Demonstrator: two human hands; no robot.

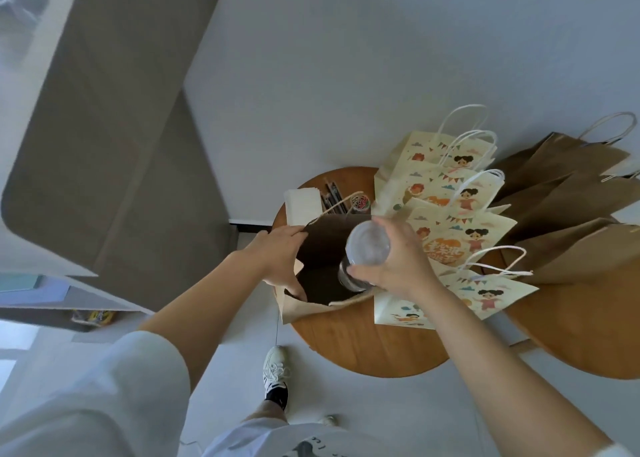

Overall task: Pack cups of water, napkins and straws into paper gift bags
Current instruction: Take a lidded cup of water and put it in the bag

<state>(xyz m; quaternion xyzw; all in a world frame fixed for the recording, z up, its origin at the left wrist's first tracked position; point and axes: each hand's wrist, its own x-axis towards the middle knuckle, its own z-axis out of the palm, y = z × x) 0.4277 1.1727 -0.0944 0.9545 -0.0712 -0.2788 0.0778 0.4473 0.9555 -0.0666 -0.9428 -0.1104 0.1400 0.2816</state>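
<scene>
A brown paper bag (304, 309) stands open on the small round wooden table (367, 349). My left hand (280, 254) grips its left rim and holds the mouth wide. My right hand (398, 259) holds a clear lidded cup of water (367, 245) from the right side, upright, over the bag's mouth with its lower part inside. Behind the bag lie a stack of white napkins (301, 202) and a bundle of dark straws (332, 193).
Several cream printed gift bags (446, 186) lie flat, overlapping, to the right of the open bag. Brown paper bags (561, 186) lie fanned further right, over a second round table (581, 335). A small jar of coloured clips (360, 202) stands by the straws. My shoe (275, 373) is below the table edge.
</scene>
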